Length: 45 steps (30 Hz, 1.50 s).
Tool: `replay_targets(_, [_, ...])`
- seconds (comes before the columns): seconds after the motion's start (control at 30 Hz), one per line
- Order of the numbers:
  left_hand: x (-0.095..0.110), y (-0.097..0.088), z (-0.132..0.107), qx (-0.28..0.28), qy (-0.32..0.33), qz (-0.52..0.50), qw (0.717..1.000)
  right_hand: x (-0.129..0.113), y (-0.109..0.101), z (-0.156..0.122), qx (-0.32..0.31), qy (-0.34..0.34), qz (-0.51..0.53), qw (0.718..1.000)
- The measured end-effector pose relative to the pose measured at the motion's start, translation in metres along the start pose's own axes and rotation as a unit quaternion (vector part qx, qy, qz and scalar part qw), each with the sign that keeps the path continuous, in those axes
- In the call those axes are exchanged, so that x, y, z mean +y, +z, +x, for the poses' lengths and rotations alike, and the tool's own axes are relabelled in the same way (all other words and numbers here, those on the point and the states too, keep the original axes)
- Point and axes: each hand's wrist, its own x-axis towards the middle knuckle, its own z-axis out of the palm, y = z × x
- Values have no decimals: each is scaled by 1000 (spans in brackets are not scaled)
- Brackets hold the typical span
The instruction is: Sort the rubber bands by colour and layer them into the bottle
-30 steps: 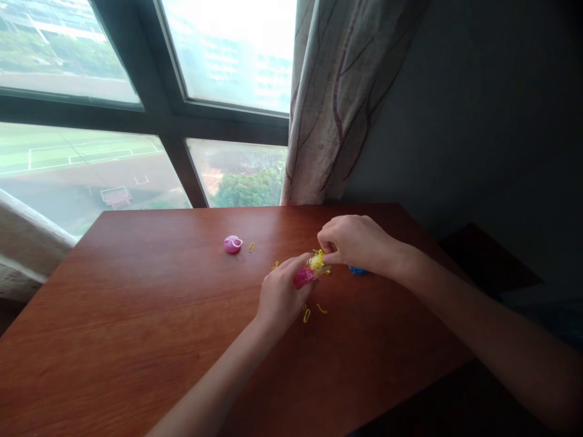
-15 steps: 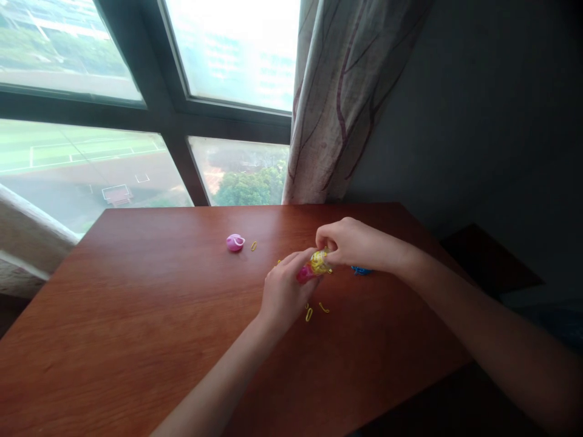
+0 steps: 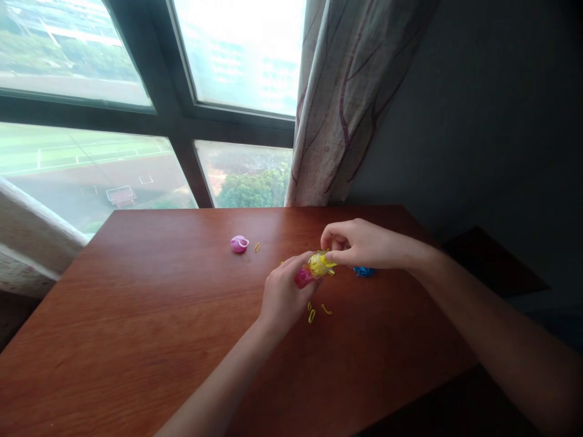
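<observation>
My left hand (image 3: 285,291) is wrapped round a small see-through pink container (image 3: 304,277), mostly hidden by the fingers. A clump of yellow rubber bands (image 3: 320,264) bulges from its mouth. Thumb and fingers of my right hand (image 3: 359,243) pinch at the right side of that clump; the fingertips are partly hidden. Below the hands, a few loose yellow bands (image 3: 311,315) lie on the table. A heap of blue bands (image 3: 364,271) rests just under my right wrist.
Farther back on the wooden table (image 3: 159,303) sits a rounded pink lid-like piece (image 3: 239,244) with a white loop, beside a single yellow band (image 3: 257,247). A window (image 3: 182,121) and a patterned curtain (image 3: 337,103) stand behind the table's far edge.
My right hand has shifted slightly right, and the yellow clump shows more fully at the container's mouth. The whole view has moved a little; my left hand keeps its hold.
</observation>
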Motion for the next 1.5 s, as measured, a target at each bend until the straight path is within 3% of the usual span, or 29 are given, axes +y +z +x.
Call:
replay_targets(0.13, [0, -2, 0, 4, -17, -19, 1000, -1, 12, -8, 108, -14, 32, 994])
replay_targets(0.27, [-1, -4, 0, 4, -27, -17, 999, -6, 25, -23, 176, -74, 52, 980])
replay_targets(0.37, [-2, -4, 0, -1, -34, -18, 999, -10, 34, -34, 176, -100, 39, 979])
replay_targets(0.53, [-1, -5, 0, -4, -38, -19, 999, -15, 41, -41, 120, -68, 4, 990])
replay_targets(0.77, [2, -6, -1, -26, -20, -25, 999, -21, 28, -34, 36, -55, -32, 997])
replay_targets(0.83, [-1, -6, 0, -28, -27, -38, 999, -20, 22, -34, 54, -76, -19, 995])
replay_targets(1.03, [-9, -3, 0, -20, -31, -76, 996, -7, 23, -32, 199, -104, -9, 974])
replay_targets(1.2, [-8, -4, 0, -15, -28, -74, 997, 1, 31, -30, 234, -123, -17, 964])
replay_targets(1.27, [-8, -5, 0, -16, -25, -71, 997, 1, 32, -31, 220, -124, -18, 967])
replay_targets(1.5, [-9, -6, -1, -7, -16, -55, 998, -4, 37, -32, 62, -61, -101, 991])
